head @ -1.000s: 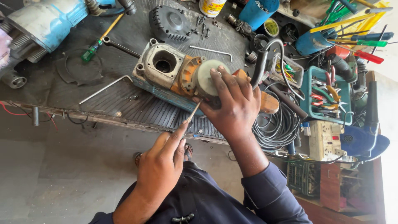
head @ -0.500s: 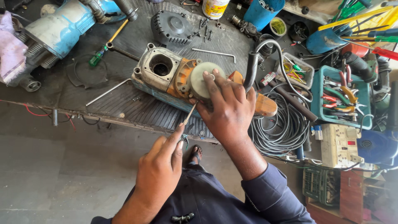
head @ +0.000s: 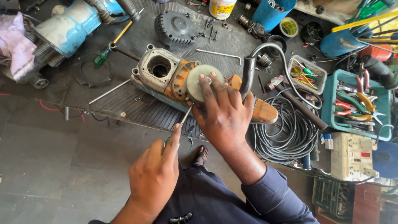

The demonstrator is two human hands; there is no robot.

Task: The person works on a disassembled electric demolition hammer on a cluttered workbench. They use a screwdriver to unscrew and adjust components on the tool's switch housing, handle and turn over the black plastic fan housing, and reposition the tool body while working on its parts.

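**Two hands working on an opened power tool**

The right hand [head: 224, 116] is lying over the orange and grey power tool [head: 174, 81], its fingers spread across the round grey cap [head: 198, 81] on the motor end, pressing down rather than closing around anything. The left hand [head: 155, 176] is holding a thin screwdriver [head: 185, 116] from below, its grip pinching the handle with the forefinger stretched along the shaft; the tip is meeting the tool's body just beneath the right hand's thumb.

The power tool is lying on its side on a ribbed black rubber mat [head: 124, 105], close to the near edge of the table, its open gear housing turned upward.

Behind it, toward the far edge, a dark plastic cover [head: 176, 29] is resting with loose screws beside it, and a long metal rod [head: 219, 54] is lying nearby. A coil of black cable [head: 290, 132] is sitting just right of the tool, next to a teal tray of pliers [head: 358, 103]. A blue machine [head: 70, 27] is occupying the far left corner.
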